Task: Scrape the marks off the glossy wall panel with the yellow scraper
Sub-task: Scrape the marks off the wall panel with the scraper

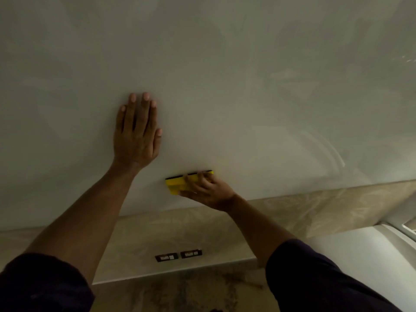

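Note:
A glossy pale wall panel (225, 86) fills most of the view. My left hand (136, 134) lies flat against it, fingers together and pointing up, holding nothing. Lower and to the right, my right hand (208, 191) grips the yellow scraper (176, 184), whose black blade edge touches the panel near its lower part. My fingers cover the scraper's right half. Faint curved streaks (324, 149) show on the panel to the right of the scraper.
Below the panel runs a beige marbled strip (315, 206) with two dark wall sockets (179, 255). A white surface (360, 244) and a window frame corner (407, 230) sit at the lower right. Dark marbled floor (180, 291) lies at the bottom.

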Action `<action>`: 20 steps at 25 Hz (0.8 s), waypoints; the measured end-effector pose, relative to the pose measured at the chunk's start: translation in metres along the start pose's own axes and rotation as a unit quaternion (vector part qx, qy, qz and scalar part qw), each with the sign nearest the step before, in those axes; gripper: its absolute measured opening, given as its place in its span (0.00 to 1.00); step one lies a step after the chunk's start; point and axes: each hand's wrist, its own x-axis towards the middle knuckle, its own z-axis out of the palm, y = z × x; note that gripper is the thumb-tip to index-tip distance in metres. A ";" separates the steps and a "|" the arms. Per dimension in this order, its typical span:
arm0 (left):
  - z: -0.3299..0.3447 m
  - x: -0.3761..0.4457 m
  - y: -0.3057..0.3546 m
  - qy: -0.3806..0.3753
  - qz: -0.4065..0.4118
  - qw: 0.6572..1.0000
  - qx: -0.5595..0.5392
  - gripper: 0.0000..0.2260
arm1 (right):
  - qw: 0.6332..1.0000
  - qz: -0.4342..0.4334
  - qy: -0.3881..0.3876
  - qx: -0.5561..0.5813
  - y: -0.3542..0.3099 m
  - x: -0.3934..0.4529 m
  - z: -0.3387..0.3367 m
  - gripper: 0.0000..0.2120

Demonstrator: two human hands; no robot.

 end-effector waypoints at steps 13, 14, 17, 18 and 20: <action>0.002 0.005 0.010 0.001 -0.008 1.000 0.019 0.30 | 0.569 0.767 0.180 0.238 -0.048 0.009 -0.016 0.29; 0.000 0.005 0.009 -0.004 -0.004 1.000 0.016 0.30 | 0.604 0.728 0.170 0.277 -0.066 0.028 -0.015 0.30; -0.001 0.004 0.012 -0.010 -0.016 1.000 0.003 0.30 | 0.820 0.502 0.112 0.251 -0.088 0.064 -0.014 0.32; -0.001 0.004 0.013 -0.014 -0.035 0.999 -0.007 0.30 | 0.883 0.409 0.076 0.219 -0.083 0.070 -0.012 0.31; 0.000 0.002 0.020 -0.019 -0.031 0.999 -0.032 0.29 | 0.933 0.303 0.017 0.195 -0.065 0.068 -0.011 0.27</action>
